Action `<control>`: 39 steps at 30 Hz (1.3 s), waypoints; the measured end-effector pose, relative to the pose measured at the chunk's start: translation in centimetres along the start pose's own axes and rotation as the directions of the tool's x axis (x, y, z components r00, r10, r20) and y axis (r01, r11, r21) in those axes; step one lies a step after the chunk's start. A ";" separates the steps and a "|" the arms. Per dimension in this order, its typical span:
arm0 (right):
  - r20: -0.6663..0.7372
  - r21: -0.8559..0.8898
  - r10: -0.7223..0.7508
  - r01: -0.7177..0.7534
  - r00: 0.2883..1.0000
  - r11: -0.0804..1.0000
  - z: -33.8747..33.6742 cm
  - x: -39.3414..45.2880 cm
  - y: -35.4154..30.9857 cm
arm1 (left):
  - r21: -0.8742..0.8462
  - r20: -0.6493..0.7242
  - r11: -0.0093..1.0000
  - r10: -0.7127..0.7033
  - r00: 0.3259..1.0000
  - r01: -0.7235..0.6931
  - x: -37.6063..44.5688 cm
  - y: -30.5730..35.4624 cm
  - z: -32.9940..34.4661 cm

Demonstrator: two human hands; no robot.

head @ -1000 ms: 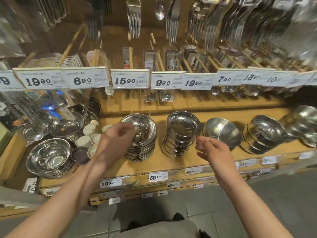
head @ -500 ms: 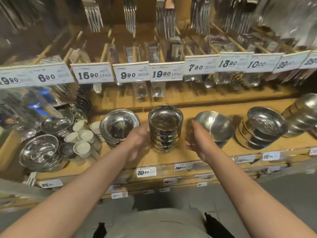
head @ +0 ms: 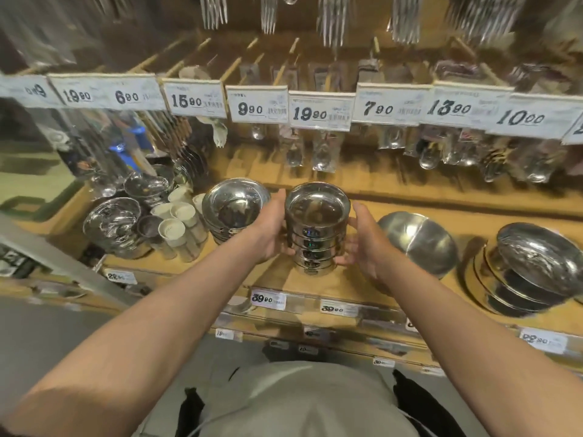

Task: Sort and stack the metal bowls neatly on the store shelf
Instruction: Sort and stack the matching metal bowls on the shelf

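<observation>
Both hands grip the tall stack of metal bowls (head: 317,227) on the shelf (head: 340,287), left hand (head: 271,230) and right hand (head: 362,244) curled round opposite sides; a wider bowl stack (head: 235,209) sits just left.

arms: both showing bare from hand to upper arm, no sleeves appearing | left hand (head: 270,230), right hand (head: 366,244): wearing no rings, watch or gloves | torso: wearing a light grey-beige top | dark black straps or fabric showing at both sides of the top
</observation>
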State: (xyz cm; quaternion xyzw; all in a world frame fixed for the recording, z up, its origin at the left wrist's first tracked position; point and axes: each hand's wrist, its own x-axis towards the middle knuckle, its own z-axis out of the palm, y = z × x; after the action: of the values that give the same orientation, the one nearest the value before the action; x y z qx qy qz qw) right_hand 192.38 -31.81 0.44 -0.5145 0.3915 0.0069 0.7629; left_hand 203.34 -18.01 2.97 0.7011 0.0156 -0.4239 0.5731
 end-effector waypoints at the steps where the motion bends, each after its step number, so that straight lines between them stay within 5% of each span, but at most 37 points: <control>1: 0.011 -0.002 0.008 -0.008 1.000 1.000 0.2 -0.1 -0.2 | 0.012 -0.017 1.000 0.002 1.000 -0.002 -0.1 0.1 0.1; 39: -0.064 -0.185 -0.037 0.025 0.997 0.982 0.5 -0.1 -2.7 | -0.004 -0.066 0.998 0.070 0.995 -0.070 0.2 0.1 1.4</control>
State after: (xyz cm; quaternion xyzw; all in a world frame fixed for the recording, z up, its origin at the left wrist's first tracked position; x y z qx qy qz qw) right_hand 193.77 -32.66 2.68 -0.5889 0.4065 0.0139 0.6984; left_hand 202.74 -19.28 2.99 0.7130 0.0109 -0.3802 0.5890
